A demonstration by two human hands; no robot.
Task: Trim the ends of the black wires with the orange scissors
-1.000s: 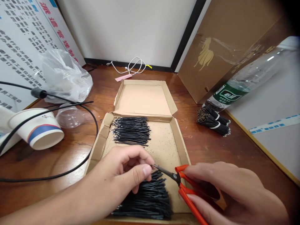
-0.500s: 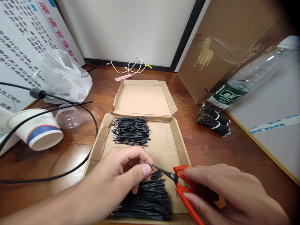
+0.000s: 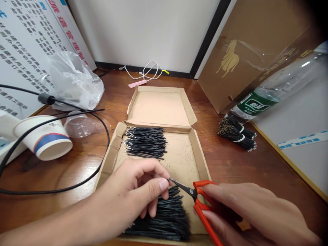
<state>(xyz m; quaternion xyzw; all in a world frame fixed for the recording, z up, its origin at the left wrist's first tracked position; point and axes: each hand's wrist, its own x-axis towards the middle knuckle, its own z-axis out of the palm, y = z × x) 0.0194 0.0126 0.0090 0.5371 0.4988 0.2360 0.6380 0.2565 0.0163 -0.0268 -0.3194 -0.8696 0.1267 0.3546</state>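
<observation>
Thumb and forefinger of my left hand (image 3: 146, 186) are pinched together over the box. A short black wire end (image 3: 168, 179) peeks out of that pinch, the rest hidden by the fingers. Small scissors (image 3: 191, 192) with red loop handles and slim black pointed blades are held in my right hand (image 3: 256, 208). Their tip meets the wire end, the blades looking nearly closed. Below my left hand lies a thick pile of black wires (image 3: 171, 218), partly covered. A second, flatter pile of cut wires (image 3: 146, 141) sits farther back in the cardboard box (image 3: 201, 160).
Tied wire bundles (image 3: 237, 133) lie at right near a plastic bottle (image 3: 261, 102) and a brown carton (image 3: 220, 85). To the left are a paper cup (image 3: 51, 138), a clear plastic cup (image 3: 80, 126), a plastic bag (image 3: 77, 82) and a looping black cable (image 3: 106, 136). A white cable (image 3: 151, 71) lies behind.
The whole view has shifted slightly, with things appearing a little farther right. Both hands keep nearly the same pose, the scissor tip still at the wire end.
</observation>
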